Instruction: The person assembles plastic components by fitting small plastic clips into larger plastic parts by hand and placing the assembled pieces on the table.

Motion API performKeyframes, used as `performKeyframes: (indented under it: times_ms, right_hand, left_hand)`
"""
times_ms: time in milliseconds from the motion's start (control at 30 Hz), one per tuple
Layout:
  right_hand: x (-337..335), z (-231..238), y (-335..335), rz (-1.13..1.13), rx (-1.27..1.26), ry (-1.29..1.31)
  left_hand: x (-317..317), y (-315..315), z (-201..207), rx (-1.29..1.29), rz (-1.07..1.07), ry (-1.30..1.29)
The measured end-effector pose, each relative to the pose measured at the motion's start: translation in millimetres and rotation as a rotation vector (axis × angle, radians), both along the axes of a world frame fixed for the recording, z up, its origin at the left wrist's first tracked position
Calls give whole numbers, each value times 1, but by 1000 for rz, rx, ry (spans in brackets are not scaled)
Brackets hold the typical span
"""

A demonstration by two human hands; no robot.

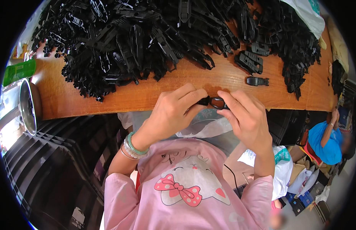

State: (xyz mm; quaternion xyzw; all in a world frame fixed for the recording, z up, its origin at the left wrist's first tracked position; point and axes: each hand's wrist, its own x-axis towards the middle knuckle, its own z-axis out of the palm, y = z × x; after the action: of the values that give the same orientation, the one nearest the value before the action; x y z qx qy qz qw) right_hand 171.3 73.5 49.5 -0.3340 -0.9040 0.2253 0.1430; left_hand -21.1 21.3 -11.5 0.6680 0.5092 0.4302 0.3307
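Observation:
Over the table's near edge, both hands meet at a small black plastic clip (217, 102) with an open, frame-like middle. My left hand (174, 109) is closed, its thumb and fingertips pinching the dark left end. Thumb and forefinger of my right hand (247, 115) pinch the frame's right side. Whether this is one part or two pressed together, I cannot tell. Just beyond my right hand lies a single black clip (257, 81) on the wood. Farther back, several black slotted plastic pieces (249, 62) lie side by side.
A large heap of black plastic parts (124, 46) covers the far part of the wooden table (185, 78); another heap (300, 57) is at right. At left are a green container (19, 72), a metal bowl (27, 107) and black crates (62, 153). Someone in blue (324, 143) is at far right.

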Motion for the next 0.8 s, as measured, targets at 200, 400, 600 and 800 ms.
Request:
performKeyframes:
  times_ms: [200,400,600,800]
  right_hand:
    - [-6,12,2,44,-59,-155]
    - [-9,11,9,51,-136,-175]
    - [13,-16,-15,-202,-117,182]
    - [17,-23,-29,-49,-111,406]
  left_hand:
    - [2,-1,-2,8,-13,-14]
    - [0,3,0,43,-28,-1]
    - [5,1,6,-77,30,-36]
    - [8,-24,28,-452,-96,-590]
